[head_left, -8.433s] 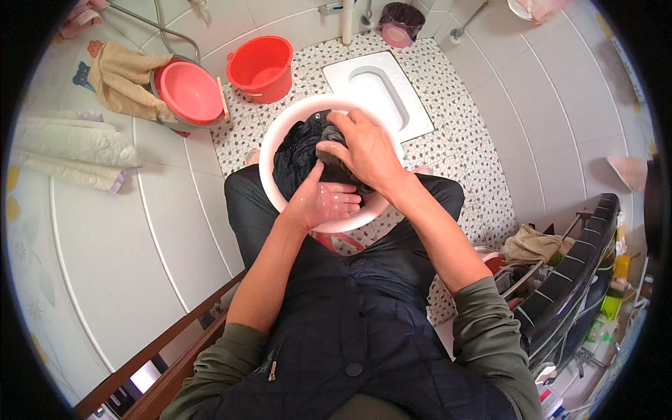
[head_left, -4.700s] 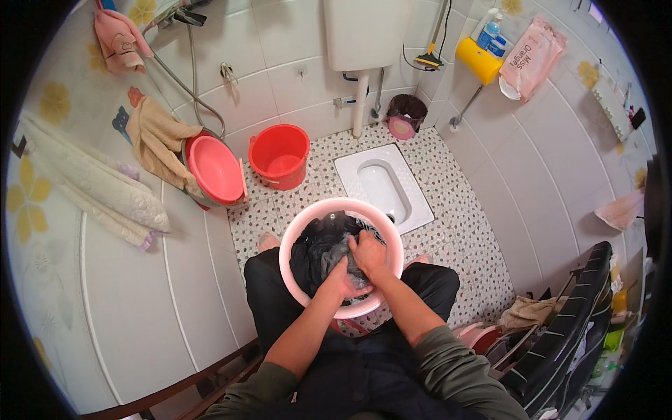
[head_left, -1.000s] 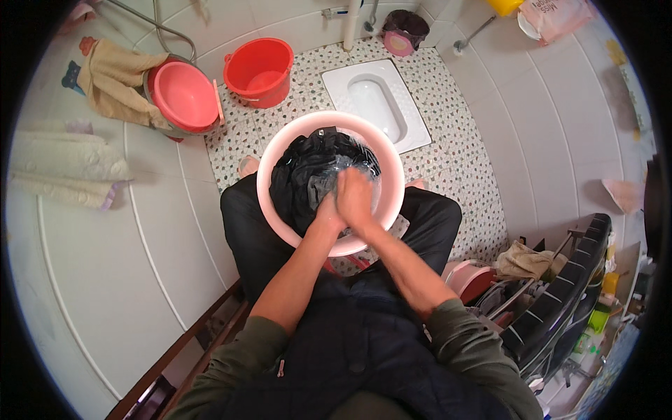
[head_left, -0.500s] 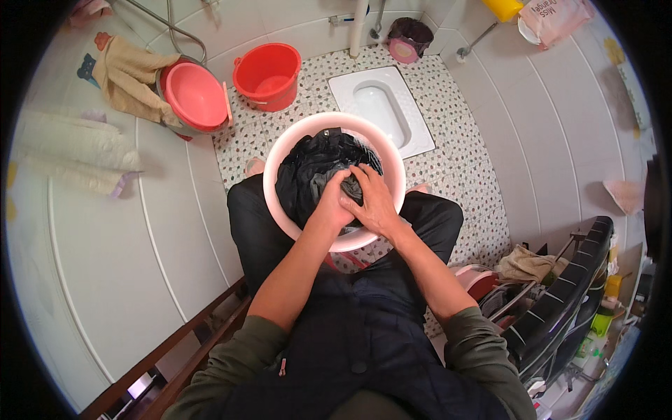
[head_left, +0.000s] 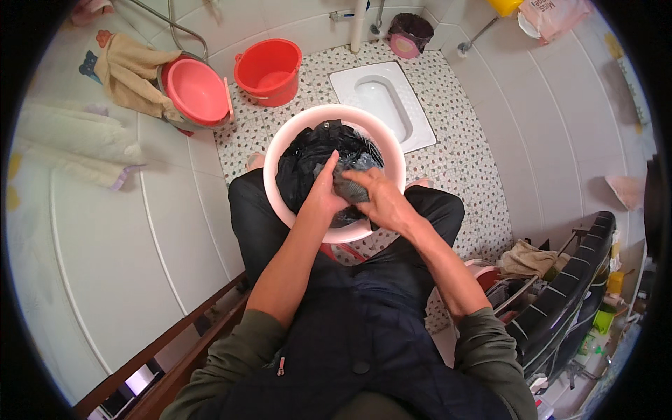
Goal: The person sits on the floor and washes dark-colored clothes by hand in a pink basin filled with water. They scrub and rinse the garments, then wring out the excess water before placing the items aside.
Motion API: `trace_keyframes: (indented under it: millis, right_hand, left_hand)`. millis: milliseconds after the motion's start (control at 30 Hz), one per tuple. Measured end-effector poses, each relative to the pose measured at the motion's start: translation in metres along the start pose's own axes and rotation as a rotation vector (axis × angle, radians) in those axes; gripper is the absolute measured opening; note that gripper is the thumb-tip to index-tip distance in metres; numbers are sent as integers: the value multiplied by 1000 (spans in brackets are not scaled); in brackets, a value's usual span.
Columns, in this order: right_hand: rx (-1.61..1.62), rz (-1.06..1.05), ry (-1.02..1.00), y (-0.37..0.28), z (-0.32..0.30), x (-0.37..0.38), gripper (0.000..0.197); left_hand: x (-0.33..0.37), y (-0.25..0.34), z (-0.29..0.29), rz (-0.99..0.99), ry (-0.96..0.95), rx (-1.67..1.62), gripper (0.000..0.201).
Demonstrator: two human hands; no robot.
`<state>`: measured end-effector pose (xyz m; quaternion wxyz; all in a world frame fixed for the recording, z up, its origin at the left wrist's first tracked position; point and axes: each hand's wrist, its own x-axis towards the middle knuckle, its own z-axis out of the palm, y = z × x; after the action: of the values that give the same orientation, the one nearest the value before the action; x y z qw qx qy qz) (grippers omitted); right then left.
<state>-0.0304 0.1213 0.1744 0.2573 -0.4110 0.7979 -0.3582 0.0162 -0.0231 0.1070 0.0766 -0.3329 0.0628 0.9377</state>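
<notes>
Between my knees is a pale pink basin (head_left: 278, 218) with wet black clothing (head_left: 302, 161) in it, and a little water shows around the cloth. Over the middle of the basin, my left hand (head_left: 327, 190) is wrapped round a bunched dark grey cloth (head_left: 351, 187), its thumb side up. My right hand (head_left: 383, 201) grips the same bunch from the right, fingers bent over its top and slightly blurred. Part of the bunch is hidden behind my hands.
Beyond the basin are a red bucket (head_left: 269, 94), a white squat toilet (head_left: 343, 80) and a lined bin (head_left: 409, 43). At the left wall, a pink bowl (head_left: 199, 91) sits beside a hanging tan towel (head_left: 126, 73). A black padded folding frame (head_left: 560, 290) stands at right.
My right hand has shifted slightly right and down, and its fingers have curled. My left hand has turned thumb-up, and more of the grey bunch shows between my hands.
</notes>
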Motion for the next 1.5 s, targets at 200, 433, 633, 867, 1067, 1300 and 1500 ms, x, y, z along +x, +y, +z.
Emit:
trace_keyframes:
  millis: [200,433,633,867,1067,1300,1500]
  right_hand:
    - [-103,164,78,3,31,5,38]
    - [-283,439,358,50,64,61,38]
    - [-193,563,324,70,53,75,47]
    - [-49,162,151,28,40,30,37]
    - [-203,329,348,13,83,39,32]
    - [-243,524,377,62,64,71,44]
    - [327,619,66,67,27,48,64]
  left_hand:
    - [37,-20,-45,118,-33,220,37]
    - [52,-26,-63,-26,126,-38,33]
    - [38,-22,-46,-43,292,-127,35]
    - [17,-7,-20,-54,294,29,46]
    - [72,-22,-131,457,-145,661,31]
    - [51,-23,-59,-9,230,-9,28]
    - [26,1,-48,210,256,553,26]
